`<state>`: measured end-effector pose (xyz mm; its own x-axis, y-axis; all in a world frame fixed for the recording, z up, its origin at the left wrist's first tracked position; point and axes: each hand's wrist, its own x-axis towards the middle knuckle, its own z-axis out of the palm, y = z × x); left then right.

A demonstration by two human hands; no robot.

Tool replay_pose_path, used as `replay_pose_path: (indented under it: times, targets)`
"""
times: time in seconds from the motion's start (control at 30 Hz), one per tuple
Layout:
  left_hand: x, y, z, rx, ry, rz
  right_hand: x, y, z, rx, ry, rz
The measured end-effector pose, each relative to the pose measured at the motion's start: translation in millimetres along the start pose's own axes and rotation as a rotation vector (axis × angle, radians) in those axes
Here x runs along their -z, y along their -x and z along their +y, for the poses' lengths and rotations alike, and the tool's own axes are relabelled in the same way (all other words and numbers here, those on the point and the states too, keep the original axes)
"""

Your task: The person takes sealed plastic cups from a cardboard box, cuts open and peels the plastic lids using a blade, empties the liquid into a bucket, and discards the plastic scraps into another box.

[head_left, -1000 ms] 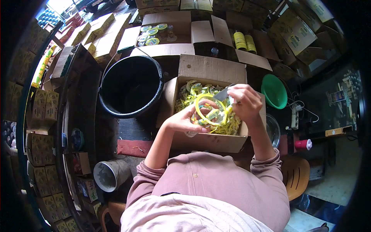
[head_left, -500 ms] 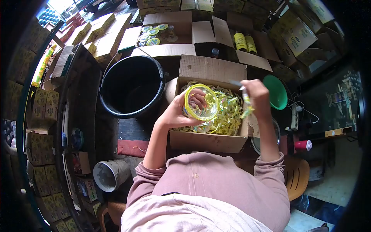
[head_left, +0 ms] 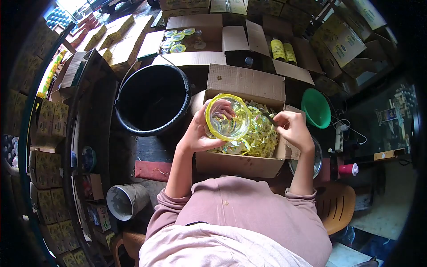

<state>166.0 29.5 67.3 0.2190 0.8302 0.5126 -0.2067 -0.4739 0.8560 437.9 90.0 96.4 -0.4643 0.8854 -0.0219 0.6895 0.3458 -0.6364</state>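
My left hand [head_left: 198, 133] is closed around a clear plastic cup [head_left: 227, 120] with a yellow film rim, tilted so its mouth faces up toward me. Some of its fingers show through the clear wall. To the right of the cup, my right hand [head_left: 293, 129] grips a thin dark blade [head_left: 268, 118], probably a small knife, its tip pointing up and left. The blade and cup are apart. Below both hands stands an open cardboard box [head_left: 242, 163] full of yellow and clear film strips [head_left: 262, 133].
A black bucket [head_left: 123, 109] stands left of the box, and a green bowl [head_left: 316, 108] to the right. Behind are cartons, one with yellow-lidded cups [head_left: 177, 48], another with yellow cylinders [head_left: 283, 51]. A white bucket [head_left: 126, 202] sits lower left.
My right hand has come down and turned, with the blade lower. The yellow strip that hung from it no longer shows there. The cup has shifted slightly left.
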Motion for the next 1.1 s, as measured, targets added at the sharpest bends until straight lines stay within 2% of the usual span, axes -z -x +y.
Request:
replay_pose_path:
  times: [0.07,0.2,0.33,0.4,0.5,0.63,0.7,0.9,1.1]
  targets:
    - [1,0,-1,-0.051,-0.009,-0.007,-3,6,-11,0.017,-0.171,0.217]
    - [-3,4,-2,-0.076,-0.08,0.101,-18,11,-15,0.031,-0.488,0.401]
    - [-6,8,-3,-0.042,-0.2,0.198,-33,11,-20,0.075,-0.672,0.448]
    - [-11,11,-6,-0.066,-0.194,0.268,-40,11,-24,0.105,-0.668,0.449]
    - [-8,15,-8,-0.005,-0.319,0.186,-52,10,-29,0.154,-0.698,0.447]
    - [-11,18,-13,-0.033,-0.259,0.193,-59,9,-47,0.243,-0.765,0.485]
    - [-15,18,-12,-0.043,-0.203,0.198,-59,9,-55,0.293,-0.678,0.533]
    - [-25,16,-1,-0.013,-0.284,0.204,-64,11,-77,0.438,-0.414,0.706]
    - [-27,16,-6,-0.002,-0.322,0.27,-71,16,-77,0.435,-0.424,0.772]
